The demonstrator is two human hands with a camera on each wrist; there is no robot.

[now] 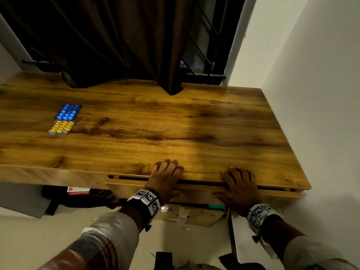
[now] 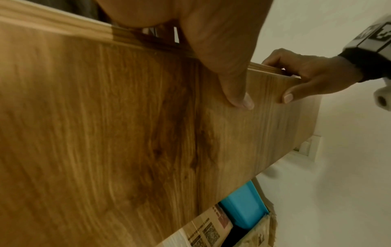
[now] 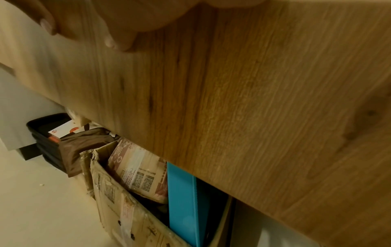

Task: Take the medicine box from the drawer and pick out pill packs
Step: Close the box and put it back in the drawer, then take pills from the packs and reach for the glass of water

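Head view: both hands sit on the drawer [image 1: 194, 189] front below the counter [image 1: 175, 123] edge. The left hand [image 1: 165, 177] has its fingers curled over the drawer's top lip; the right hand [image 1: 240, 187] lies likewise, fingers over the lip and thumb on the face. A narrow dark gap shows above the front, so the drawer stands barely ajar. A blue pack [image 1: 68, 112] and a yellow pack [image 1: 61, 127] lie touching on the counter, far left. No medicine box is visible; whether it is inside the drawer cannot be told.

Left wrist view: the left thumb [image 2: 237, 90] presses flat on the drawer face, and the right hand [image 2: 313, 75] clamps the front's top edge between fingers and thumb.

Right wrist view: two fingertips [image 3: 118, 41] rest on the face; a cardboard box [image 3: 118, 200] stands on the floor beneath.

Judgement: move the drawer with both hands evenly and straight along its runners, so it does not skew or jam.
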